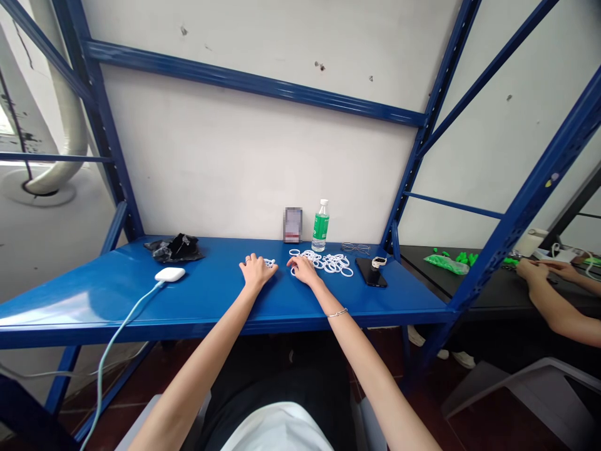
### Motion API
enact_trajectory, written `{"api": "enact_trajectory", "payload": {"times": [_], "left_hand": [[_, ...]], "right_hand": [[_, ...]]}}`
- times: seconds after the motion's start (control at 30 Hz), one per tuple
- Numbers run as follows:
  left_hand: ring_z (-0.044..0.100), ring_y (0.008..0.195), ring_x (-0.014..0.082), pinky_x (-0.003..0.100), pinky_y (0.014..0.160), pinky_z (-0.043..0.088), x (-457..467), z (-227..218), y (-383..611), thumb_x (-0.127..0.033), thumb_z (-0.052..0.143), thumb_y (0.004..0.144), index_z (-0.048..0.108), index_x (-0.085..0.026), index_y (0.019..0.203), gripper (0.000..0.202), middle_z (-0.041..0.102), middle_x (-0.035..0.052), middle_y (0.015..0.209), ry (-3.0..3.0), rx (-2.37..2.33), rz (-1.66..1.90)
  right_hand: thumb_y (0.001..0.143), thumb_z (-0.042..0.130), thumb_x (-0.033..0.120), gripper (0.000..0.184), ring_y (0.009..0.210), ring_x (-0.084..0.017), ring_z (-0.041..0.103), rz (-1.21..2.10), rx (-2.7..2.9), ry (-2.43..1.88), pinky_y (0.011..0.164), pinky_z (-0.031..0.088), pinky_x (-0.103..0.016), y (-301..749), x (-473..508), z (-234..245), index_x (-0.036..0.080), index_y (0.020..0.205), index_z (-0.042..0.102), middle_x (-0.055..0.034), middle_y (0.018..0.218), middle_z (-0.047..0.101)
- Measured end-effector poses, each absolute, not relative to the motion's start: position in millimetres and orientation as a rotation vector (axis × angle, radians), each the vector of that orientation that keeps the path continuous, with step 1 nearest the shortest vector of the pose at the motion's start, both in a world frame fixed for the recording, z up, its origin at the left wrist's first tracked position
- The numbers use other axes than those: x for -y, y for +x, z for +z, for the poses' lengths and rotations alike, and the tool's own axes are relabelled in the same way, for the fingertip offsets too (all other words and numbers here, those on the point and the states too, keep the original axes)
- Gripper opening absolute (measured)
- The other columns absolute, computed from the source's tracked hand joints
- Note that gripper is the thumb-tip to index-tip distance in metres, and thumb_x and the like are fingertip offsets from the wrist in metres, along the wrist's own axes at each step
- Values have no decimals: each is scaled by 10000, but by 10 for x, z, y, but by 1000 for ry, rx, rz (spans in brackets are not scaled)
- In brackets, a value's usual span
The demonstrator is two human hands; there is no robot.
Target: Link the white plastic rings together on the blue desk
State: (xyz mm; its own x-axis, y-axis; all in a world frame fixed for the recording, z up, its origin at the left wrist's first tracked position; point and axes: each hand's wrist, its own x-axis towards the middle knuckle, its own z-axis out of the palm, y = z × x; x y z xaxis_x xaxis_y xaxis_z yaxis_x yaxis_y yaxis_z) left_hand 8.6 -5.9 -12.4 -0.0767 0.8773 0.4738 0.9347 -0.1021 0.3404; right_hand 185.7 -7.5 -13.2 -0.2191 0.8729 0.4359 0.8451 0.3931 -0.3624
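Bottle (320, 225) of see-through plastic, white-capped and green-labelled, stands upright near the back of the blue table (201, 300); how full it is, I cannot tell. A crumpled black plastic bag (181, 248) lies toward the left, its contents hidden in the folds. On the black table (422, 279) to the right, a see-through bag (447, 264) has bright green pieces inside, with more green pieces (462, 257) loose behind it.

The white rings (331, 263) lie in a loose, overlapping pile in front of the bottle, and the right hand (304, 270) rests at the pile's left edge, fingers bent and slightly apart; whether they pinch a ring, I cannot tell. The left hand (256, 272) is palm down, fingers spread, partly covering a smaller cluster of rings (269, 263); its grip is hidden too.

A dark phone (293, 225) leans upright beside the bottle. Glasses (355, 248) lie behind the pile, and a flat black device (369, 273) bearing a white-banded item (378, 263) borders it on the right. A white case (169, 275) with a pale cable (113, 341) sits near the black bag. A blue post (542, 188) stands partly before the co-worker's table.
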Motion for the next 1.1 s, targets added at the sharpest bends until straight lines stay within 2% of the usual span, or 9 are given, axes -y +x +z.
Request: {"api": "enact_trajectory", "payload": {"times": [0.17, 0.47, 0.73, 0.93, 1.1], "left_hand": [[514, 1107, 382, 504, 899, 382, 56, -127, 91, -486, 508, 754, 702, -96, 956, 480, 598, 214, 1129, -2082, 2048, -911], [487, 1124, 391, 522, 900, 375, 24, -165, 90, -423, 514, 783, 635, -103, 1015, 414, 575, 212, 1121, -2108, 1921, -1012], [495, 1119, 282, 382, 887, 417, 8, -146, 93, -299, 518, 842, 590, -194, 1058, 250, 578, 111, 1125, -2423, 1479, -1052], [501, 1084, 269, 376, 860, 434, -9, -160, 94, -339, 506, 877, 600, -199, 1055, 244, 582, 98, 1078, -2529, 1335, -1099], [508, 1035, 240, 362, 867, 436, 9, -139, 101, -408, 424, 929, 636, -202, 1029, 312, 581, 83, 1028, -2596, 1245, -1156]], "right_hand": [[797, 451, -24, 330, 997, -205, 557, 37, 2042, -1367, 910, 422, -362, 1857, 54, -132, 209, 873, 673, -48, 972, 636], [817, 424, -6, 317, 967, -200, 569, -16, 1910, -1210, 900, 448, -354, 1849, 58, -98, 195, 834, 668, -50, 940, 625], [837, 404, 61, 307, 947, -183, 609, 18, 1773, -1152, 875, 477, -325, 1865, 2, -106, 190, 878, 679, -57, 967, 642], [840, 469, 155, 234, 859, -166, 632, 80, 1808, -1122, 796, 496, -283, 1847, 13, -102, 208, 927, 680, -31, 947, 688], [845, 527, 249, 168, 725, -153, 633, 125, 1826, -1156, 706, 494, -262, 1814, 22, -108, 205, 893, 681, -21, 822, 698]]}}
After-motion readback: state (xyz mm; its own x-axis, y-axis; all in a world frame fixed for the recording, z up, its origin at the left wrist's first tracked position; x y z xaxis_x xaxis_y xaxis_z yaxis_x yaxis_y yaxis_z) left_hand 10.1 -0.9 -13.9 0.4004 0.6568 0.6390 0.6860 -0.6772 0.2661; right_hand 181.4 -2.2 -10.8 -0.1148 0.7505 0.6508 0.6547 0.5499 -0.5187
